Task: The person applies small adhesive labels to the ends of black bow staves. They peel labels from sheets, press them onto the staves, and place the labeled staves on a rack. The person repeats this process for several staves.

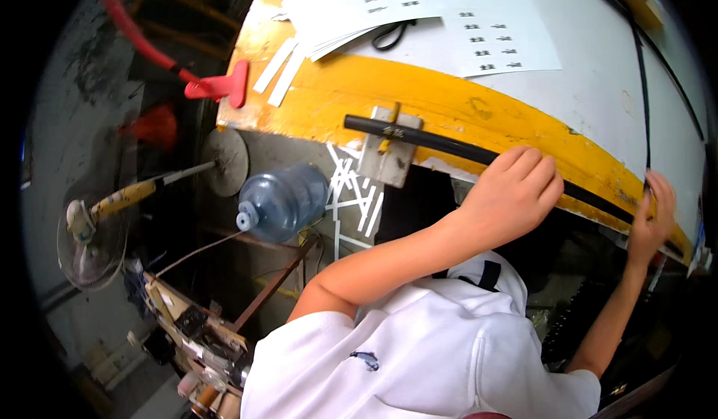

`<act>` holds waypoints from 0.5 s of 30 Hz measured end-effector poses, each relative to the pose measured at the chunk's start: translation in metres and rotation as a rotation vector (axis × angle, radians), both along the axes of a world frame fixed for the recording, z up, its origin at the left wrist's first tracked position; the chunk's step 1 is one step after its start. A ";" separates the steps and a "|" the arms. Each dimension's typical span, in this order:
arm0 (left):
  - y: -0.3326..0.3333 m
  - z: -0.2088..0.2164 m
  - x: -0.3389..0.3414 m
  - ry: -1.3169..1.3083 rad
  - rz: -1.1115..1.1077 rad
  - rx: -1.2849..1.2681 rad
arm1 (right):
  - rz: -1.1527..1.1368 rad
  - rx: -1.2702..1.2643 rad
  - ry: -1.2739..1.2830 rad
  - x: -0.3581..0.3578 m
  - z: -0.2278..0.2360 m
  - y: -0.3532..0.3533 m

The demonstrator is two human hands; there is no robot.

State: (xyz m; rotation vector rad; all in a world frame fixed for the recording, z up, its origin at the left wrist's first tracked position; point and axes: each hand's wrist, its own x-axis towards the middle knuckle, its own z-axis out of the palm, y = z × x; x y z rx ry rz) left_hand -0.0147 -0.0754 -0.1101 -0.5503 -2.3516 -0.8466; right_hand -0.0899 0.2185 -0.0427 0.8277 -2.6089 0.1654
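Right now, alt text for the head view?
Left hand grips a black rod along a yellow-edged table; right hand holds a thin black strip. Printed sheets lie on the table; a blue bottle shows at left.

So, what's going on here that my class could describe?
A person in a white shirt grips a long black rod with the left hand. One end lies across a grey rectangular block at the yellow wooden table edge. The right hand meets a thin black cord further right; its grip is unclear. White paper sheets lie beyond.

Two hands [516, 191] [653, 213], one jug [288, 201], seemingly one rod [441, 144]
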 end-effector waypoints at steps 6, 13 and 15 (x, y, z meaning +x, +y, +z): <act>-0.019 0.022 0.009 -0.144 -0.018 0.009 | 0.215 -0.059 -0.195 -0.026 0.002 -0.131; -0.042 0.044 0.002 -0.388 0.192 -0.042 | 0.273 -0.011 -0.253 -0.047 -0.018 -0.181; -0.042 0.043 -0.004 -0.454 0.223 -0.072 | 0.268 -0.016 -0.260 -0.053 -0.022 -0.184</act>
